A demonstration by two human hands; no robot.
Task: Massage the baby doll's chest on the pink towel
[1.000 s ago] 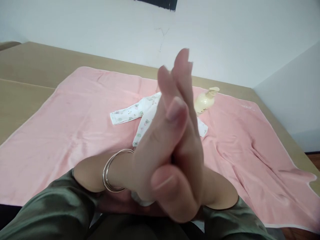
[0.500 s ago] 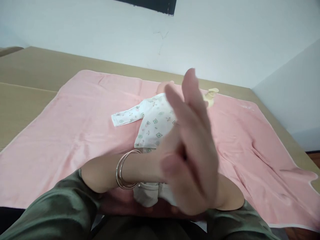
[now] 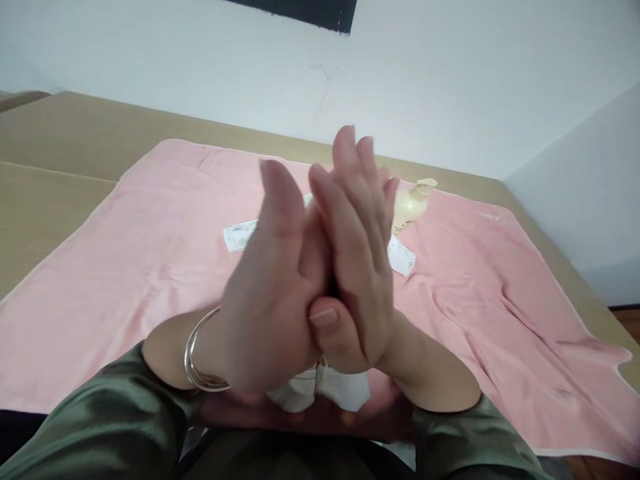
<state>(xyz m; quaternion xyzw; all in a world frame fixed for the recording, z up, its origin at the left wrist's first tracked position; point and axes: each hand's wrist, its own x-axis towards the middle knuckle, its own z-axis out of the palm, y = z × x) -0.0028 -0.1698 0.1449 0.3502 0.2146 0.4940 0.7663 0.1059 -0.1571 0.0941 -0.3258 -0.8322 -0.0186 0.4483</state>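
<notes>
My left hand (image 3: 265, 293), with thin bangles at its wrist, meets my right hand (image 3: 363, 267) palm to palm in front of me. The fingers of both are stretched upward, and the right thumb lies across the left palm. No object shows between them. Behind and below the hands lies a small figure in white printed baby clothes (image 3: 401, 257); its body is mostly hidden, with the sleeve ends and the white leg ends (image 3: 345, 392) showing. A pale yellow pump bottle (image 3: 411, 208) is just beyond my right fingertips, apart from them.
A pink blanket (image 3: 150, 267) with a pale edge is spread over the wooden table (image 3: 80, 133). Behind the table rises a white wall (image 3: 200, 67) with a dark panel (image 3: 310, 13) at its top.
My hands have turned from a crossed, overlapping position to upright palms side by side. They have shifted slightly left, so the bottle and the right sleeve end show more.
</notes>
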